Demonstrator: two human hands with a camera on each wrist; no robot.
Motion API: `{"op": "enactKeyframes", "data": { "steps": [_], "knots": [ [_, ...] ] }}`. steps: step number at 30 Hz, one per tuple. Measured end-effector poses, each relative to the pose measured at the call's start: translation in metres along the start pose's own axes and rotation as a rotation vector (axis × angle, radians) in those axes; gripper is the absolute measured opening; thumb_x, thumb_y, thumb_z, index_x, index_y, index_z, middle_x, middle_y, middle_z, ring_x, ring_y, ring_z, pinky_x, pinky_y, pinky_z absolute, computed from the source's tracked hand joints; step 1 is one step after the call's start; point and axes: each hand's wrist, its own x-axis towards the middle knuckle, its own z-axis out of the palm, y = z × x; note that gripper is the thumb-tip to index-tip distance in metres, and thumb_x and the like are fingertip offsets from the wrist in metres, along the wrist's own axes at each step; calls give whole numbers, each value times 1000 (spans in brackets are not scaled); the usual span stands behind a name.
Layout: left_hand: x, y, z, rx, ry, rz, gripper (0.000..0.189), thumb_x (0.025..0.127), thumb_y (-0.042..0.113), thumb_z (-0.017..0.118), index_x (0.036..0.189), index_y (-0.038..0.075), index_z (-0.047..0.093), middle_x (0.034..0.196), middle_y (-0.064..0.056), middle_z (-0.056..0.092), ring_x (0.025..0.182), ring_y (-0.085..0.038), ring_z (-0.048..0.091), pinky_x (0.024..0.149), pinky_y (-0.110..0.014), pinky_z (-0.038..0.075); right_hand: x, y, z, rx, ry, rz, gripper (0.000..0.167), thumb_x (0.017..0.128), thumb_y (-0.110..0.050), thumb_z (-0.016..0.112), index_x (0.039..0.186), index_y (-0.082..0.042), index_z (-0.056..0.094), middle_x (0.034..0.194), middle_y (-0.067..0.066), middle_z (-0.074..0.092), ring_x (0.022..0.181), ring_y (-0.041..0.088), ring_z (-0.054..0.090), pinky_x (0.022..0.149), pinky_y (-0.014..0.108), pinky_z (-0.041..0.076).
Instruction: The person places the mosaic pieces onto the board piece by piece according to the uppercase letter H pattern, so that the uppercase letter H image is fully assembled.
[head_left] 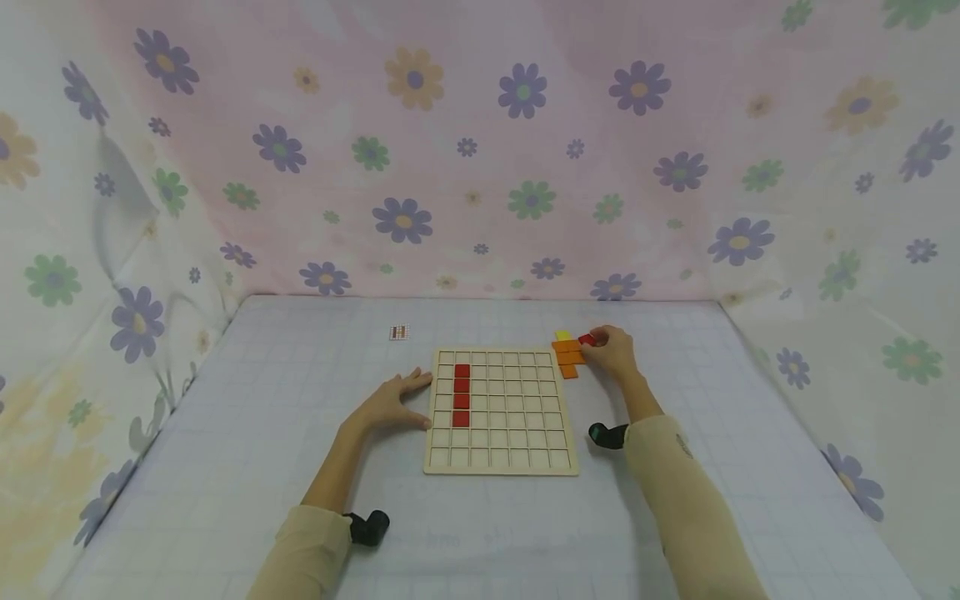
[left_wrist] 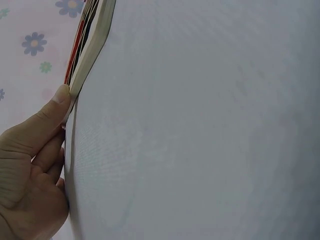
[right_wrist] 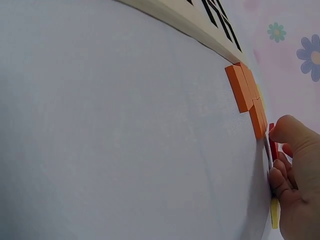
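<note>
A pale wooden grid board (head_left: 498,458) lies flat on the table, with several red tiles (head_left: 461,401) in one column near its left side. Along the board's left edge my left hand (head_left: 386,406) rests with its fingers spread, the thumb (left_wrist: 62,95) at the rim. Off the board's upper right corner, my right hand (head_left: 613,353) pinches a red tile (right_wrist: 273,142) between thumb and fingertips. Beside that hand lie several orange tiles (head_left: 567,353), with a yellow tile (head_left: 563,335) just behind them.
A small printed card (head_left: 400,332) lies on the table behind the board, to its left. The white-covered table (head_left: 480,533) meets a flowered cloth (head_left: 480,167) at the back and both sides. A black wrist mount (head_left: 367,528) sticks out from the left sleeve.
</note>
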Motion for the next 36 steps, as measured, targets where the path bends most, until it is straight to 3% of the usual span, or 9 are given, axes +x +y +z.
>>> {"op": "enactKeyframes", "data": {
  "steps": [5, 11, 22, 28, 33, 36],
  "knots": [
    [-2, 3, -2, -2, -2, 6, 86, 68, 31, 83, 142, 14, 43, 152, -14, 28, 139, -47, 11, 108, -65, 11, -9, -5, 2, 99, 29, -58, 36, 84, -8, 64, 113, 12, 59, 107, 28, 62, 91, 34, 57, 78, 32, 51],
    [0, 3, -4, -6, -1, 6, 86, 67, 30, 83, 142, 14, 44, 152, -13, 28, 139, -47, 10, 109, -65, 10, -21, -19, 9, 159, 25, -182, 34, 80, -5, 68, 109, 11, 62, 101, 28, 65, 83, 32, 60, 66, 17, 46],
    [-1, 3, -2, -9, -7, 5, 85, 68, 30, 83, 142, 14, 44, 152, -13, 27, 139, -47, 10, 109, -64, 9, -38, -32, 24, 252, -41, -268, 34, 79, -4, 72, 107, 12, 63, 86, 23, 65, 71, 12, 57, 59, 15, 47],
    [-1, 4, -2, -10, -3, -13, 86, 67, 31, 83, 142, 15, 44, 152, -12, 27, 140, -46, 10, 109, -65, 9, -52, -47, 33, 244, -75, -349, 31, 78, 0, 71, 106, 12, 64, 91, 23, 66, 74, 17, 59, 64, 16, 47],
    [-1, 3, -1, -12, 2, -15, 85, 67, 31, 83, 141, 16, 45, 152, -12, 28, 140, -46, 10, 108, -65, 9, -71, -75, 35, 269, -151, -403, 29, 77, 8, 68, 104, 15, 63, 95, 28, 64, 74, 25, 56, 63, 20, 47],
    [-1, 2, -1, -9, 3, -14, 86, 67, 31, 83, 141, 15, 45, 152, -12, 28, 140, -46, 10, 108, -66, 10, -83, -91, 35, 291, -159, -459, 27, 75, 9, 65, 101, 18, 62, 92, 30, 63, 69, 20, 54, 61, 20, 47]
  ]
}}
